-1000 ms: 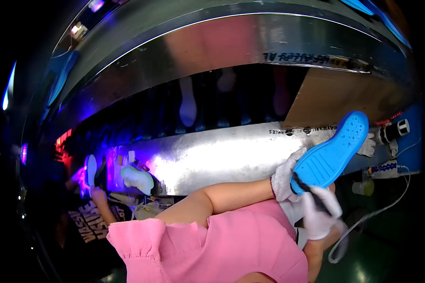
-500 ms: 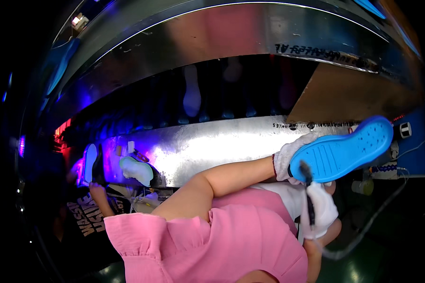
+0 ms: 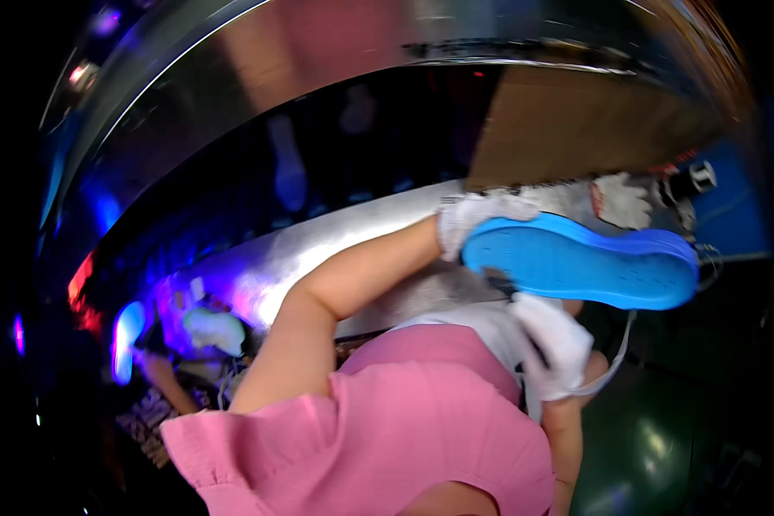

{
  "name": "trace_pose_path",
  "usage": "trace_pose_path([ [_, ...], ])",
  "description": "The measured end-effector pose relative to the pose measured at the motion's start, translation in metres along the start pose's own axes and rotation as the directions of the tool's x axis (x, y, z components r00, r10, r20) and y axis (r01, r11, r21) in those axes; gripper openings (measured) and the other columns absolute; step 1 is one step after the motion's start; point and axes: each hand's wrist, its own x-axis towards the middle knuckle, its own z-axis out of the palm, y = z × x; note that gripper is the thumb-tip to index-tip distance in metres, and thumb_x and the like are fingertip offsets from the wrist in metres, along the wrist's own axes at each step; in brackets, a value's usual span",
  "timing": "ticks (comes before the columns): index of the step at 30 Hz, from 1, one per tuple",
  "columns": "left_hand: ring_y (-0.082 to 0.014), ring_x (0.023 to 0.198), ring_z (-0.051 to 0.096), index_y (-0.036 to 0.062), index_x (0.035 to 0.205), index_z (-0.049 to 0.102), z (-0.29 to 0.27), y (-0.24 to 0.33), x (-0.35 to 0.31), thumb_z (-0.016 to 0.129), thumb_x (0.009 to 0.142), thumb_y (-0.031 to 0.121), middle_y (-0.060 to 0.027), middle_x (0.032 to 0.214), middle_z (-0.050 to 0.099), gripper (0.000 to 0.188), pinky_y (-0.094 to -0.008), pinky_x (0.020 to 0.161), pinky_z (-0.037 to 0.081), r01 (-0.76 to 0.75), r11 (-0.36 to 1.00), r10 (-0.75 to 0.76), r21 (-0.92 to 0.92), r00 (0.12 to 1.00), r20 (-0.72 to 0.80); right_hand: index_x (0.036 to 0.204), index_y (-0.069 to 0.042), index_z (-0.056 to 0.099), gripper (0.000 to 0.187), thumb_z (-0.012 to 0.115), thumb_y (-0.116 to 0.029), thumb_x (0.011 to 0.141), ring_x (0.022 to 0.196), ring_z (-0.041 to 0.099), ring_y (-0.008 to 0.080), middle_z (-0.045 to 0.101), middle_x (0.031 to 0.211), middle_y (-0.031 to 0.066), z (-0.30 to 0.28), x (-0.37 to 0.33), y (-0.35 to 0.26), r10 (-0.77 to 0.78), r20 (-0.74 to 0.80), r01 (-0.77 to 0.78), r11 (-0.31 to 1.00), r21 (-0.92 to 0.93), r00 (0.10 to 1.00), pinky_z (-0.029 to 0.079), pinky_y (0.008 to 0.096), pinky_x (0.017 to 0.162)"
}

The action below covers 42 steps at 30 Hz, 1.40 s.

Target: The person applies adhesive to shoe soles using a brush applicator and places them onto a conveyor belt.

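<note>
A bright blue shoe sole (image 3: 585,262) is held up above the near edge of the bench. My left hand (image 3: 482,217), in a white knitted glove, grips its left end from behind, with some of the fingers hidden by the sole. My right hand (image 3: 561,348), gloved in white and blurred, is closed around a dark-handled brush (image 3: 499,280). The dark tip of this brush is at the lower left edge of the sole. A pale hose (image 3: 617,361) curves up beside my right wrist.
A shiny metal bench (image 3: 318,258) runs below a dark opening where several soles show. Brown cardboard (image 3: 576,129) covers its right part. A spare white glove (image 3: 621,202) and a dark cylinder (image 3: 692,182) lie at right. At far left, a co-worker's hand (image 3: 159,371) is near a lit sole (image 3: 127,340).
The view has swung to the right. The sole has tilted, so its face shows at a flatter angle. My right hand with the brush has shifted toward the sole's lower left edge.
</note>
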Motion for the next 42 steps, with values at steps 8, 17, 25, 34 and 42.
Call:
trace_pose_path([
  [8,-0.0273,0.098,0.068,-0.0034,0.134,0.052,0.002,0.009,0.003,0.059,0.092,0.027,-0.0203,0.116,0.065,0.052,-0.0398,0.088,0.055,-0.039,0.964,0.056,0.263,0.997,-0.056,0.094,-0.003,0.070,0.018,0.076,-0.005,0.077,0.087,0.071,0.0275,0.070,0.099,0.0146,-0.006,-0.005,-0.012,0.099,-0.039,-0.100,0.995,-0.020,0.994,0.056,0.0316,0.076],
  [17,-0.0208,0.100,0.065,-0.0009,0.123,0.060,0.037,0.033,-0.018,0.062,0.091,0.032,-0.0134,0.108,0.066,0.046,-0.0341,0.088,0.054,0.110,0.887,-0.042,0.449,0.986,-0.159,0.094,0.000,0.070,0.025,0.077,0.003,0.070,0.082,0.071,0.0275,0.072,0.097,0.0161,-0.028,-0.007,-0.028,0.159,0.047,-0.152,0.981,-0.121,0.986,0.055,0.0324,0.073],
  [25,-0.0175,0.102,0.064,0.0078,0.124,0.063,0.027,0.046,-0.034,0.069,0.086,0.045,-0.0090,0.118,0.064,0.054,-0.0312,0.093,0.050,-0.112,0.743,0.133,0.660,0.991,0.019,0.103,-0.010,0.072,0.034,0.069,-0.008,0.069,0.062,0.061,0.0217,0.071,0.106,0.0090,-0.037,-0.013,-0.028,0.041,0.083,-0.007,0.930,-0.368,0.996,0.050,0.0318,0.056],
  [34,-0.0140,0.101,0.062,0.0072,0.121,0.062,-0.043,0.038,-0.013,0.066,0.091,0.038,-0.0082,0.111,0.064,0.043,-0.0317,0.090,0.050,-0.548,0.194,0.484,0.813,0.775,0.407,0.098,-0.009,0.071,0.031,0.070,-0.006,0.067,0.056,0.056,0.0229,0.071,0.103,0.0090,-0.042,-0.017,-0.018,0.007,0.002,-0.006,0.944,-0.331,1.000,0.049,0.0308,0.052],
  [42,-0.0248,0.104,0.065,0.0119,0.131,0.051,0.011,0.049,-0.030,0.060,0.094,0.043,-0.0166,0.122,0.056,0.049,-0.0342,0.082,0.059,-0.486,0.224,0.354,0.845,0.848,0.394,0.094,-0.008,0.072,0.029,0.076,-0.003,0.066,0.060,0.062,0.0242,0.072,0.101,0.0143,-0.056,-0.019,-0.011,-0.050,-0.158,-0.001,0.953,-0.302,0.986,0.051,0.0287,0.058],
])
